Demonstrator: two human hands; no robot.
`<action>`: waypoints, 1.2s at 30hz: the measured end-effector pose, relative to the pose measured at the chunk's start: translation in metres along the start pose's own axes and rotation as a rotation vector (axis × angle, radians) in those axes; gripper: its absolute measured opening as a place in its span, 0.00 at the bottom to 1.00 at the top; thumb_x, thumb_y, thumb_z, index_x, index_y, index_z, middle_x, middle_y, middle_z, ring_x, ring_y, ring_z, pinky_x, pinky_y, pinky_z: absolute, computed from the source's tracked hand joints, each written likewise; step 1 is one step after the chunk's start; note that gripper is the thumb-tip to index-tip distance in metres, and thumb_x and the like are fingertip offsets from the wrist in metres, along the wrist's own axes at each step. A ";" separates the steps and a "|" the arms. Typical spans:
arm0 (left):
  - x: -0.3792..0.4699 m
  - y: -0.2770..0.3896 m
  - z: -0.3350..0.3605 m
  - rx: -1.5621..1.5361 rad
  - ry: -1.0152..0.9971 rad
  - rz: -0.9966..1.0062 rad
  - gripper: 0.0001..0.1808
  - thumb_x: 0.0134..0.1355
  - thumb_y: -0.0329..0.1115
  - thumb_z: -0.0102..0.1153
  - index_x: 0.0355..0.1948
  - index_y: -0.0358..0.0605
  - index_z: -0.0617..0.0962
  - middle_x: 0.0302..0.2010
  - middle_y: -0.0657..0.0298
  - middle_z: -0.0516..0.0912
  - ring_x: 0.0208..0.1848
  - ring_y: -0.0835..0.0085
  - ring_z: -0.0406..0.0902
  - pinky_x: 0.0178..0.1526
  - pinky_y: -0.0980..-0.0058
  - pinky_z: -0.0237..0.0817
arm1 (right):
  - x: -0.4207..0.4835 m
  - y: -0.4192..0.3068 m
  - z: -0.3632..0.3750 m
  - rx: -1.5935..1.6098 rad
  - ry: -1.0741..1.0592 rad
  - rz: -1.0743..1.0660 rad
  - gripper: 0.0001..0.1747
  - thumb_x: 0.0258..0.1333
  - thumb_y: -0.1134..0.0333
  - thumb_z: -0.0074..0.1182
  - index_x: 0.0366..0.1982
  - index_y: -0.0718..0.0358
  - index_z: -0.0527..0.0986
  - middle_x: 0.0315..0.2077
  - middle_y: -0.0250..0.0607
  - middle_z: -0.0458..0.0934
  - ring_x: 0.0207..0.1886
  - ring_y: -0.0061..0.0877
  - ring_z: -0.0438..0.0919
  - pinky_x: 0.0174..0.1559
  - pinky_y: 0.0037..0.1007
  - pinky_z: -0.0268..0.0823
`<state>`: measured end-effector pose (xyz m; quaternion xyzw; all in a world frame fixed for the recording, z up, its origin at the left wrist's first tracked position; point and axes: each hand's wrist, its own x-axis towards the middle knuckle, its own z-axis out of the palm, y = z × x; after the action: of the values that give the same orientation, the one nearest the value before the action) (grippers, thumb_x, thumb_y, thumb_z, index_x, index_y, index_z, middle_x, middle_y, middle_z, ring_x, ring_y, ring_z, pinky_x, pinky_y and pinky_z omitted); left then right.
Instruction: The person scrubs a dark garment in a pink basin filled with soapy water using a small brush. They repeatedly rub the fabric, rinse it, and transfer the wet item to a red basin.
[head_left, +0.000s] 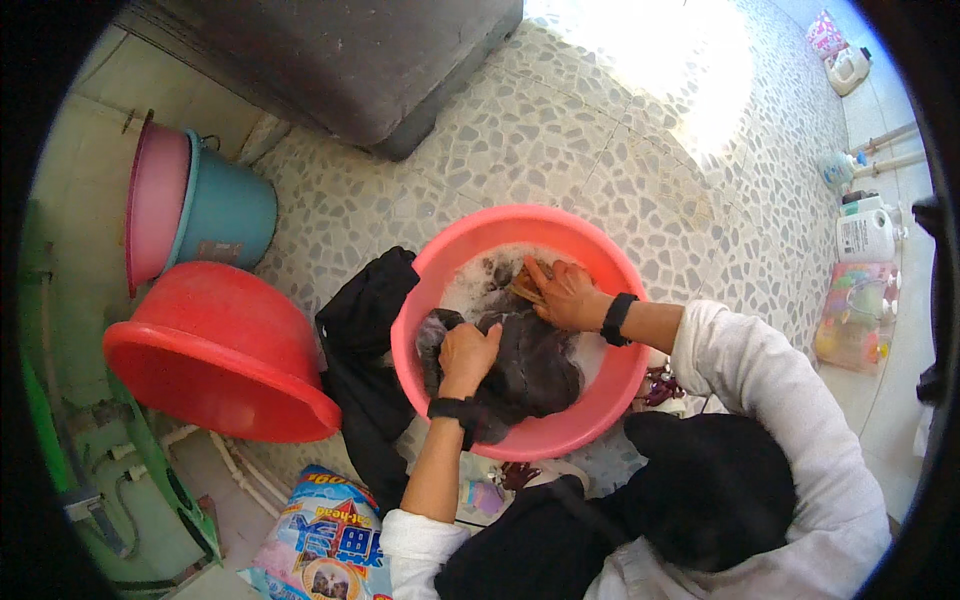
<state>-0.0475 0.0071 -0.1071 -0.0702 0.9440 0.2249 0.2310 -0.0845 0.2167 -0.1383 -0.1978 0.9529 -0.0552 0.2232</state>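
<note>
A pink plastic basin (517, 219) holds suds and soaked dark cloth (532, 367). Inside it, my right hand (571, 296) is closed around a scrubbing brush (529, 286), which looks wooden and rests against the cloth near the far side. The brush's bristles are hidden. My left hand (466, 356) grips a bunched part of the dark cloth on the basin's left. White foam (471, 281) floats along the far left of the water. Over the basin's left rim and down to the floor hangs a black garment (371, 322).
Left of the basin, a red tub (225, 330) leans on its side by a blue bucket (229, 202) and a pink basin (161, 199). A detergent bag (322, 540) lies at lower left. Bottles (862, 232) line the right wall. A dark bulky object (337, 67) stands at the back.
</note>
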 end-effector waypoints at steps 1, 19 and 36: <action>0.013 0.004 -0.001 -0.040 -0.004 -0.050 0.27 0.56 0.49 0.58 0.12 0.33 0.76 0.12 0.54 0.76 0.14 0.64 0.77 0.21 0.68 0.69 | -0.002 -0.004 -0.004 0.014 0.046 -0.036 0.47 0.54 0.48 0.48 0.68 0.64 0.45 0.41 0.60 0.73 0.43 0.44 0.76 0.40 0.47 0.71; 0.019 -0.013 0.019 -0.483 -0.078 -0.161 0.14 0.53 0.39 0.57 0.20 0.38 0.74 0.17 0.53 0.78 0.18 0.62 0.76 0.28 0.65 0.67 | -0.036 -0.003 -0.035 0.143 0.033 -0.067 0.28 0.55 0.50 0.47 0.56 0.52 0.66 0.52 0.46 0.68 0.45 0.47 0.75 0.47 0.45 0.70; -0.108 0.015 -0.017 -0.346 0.152 0.044 0.12 0.55 0.35 0.58 0.23 0.36 0.73 0.21 0.49 0.77 0.25 0.52 0.75 0.29 0.61 0.64 | -0.046 -0.046 -0.049 0.460 0.072 -0.251 0.36 0.56 0.46 0.46 0.65 0.48 0.56 0.41 0.70 0.72 0.43 0.55 0.76 0.41 0.50 0.71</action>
<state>0.0371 0.0157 -0.0373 -0.1051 0.9072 0.3830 0.1388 -0.0523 0.1935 -0.0670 -0.2562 0.8907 -0.3044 0.2197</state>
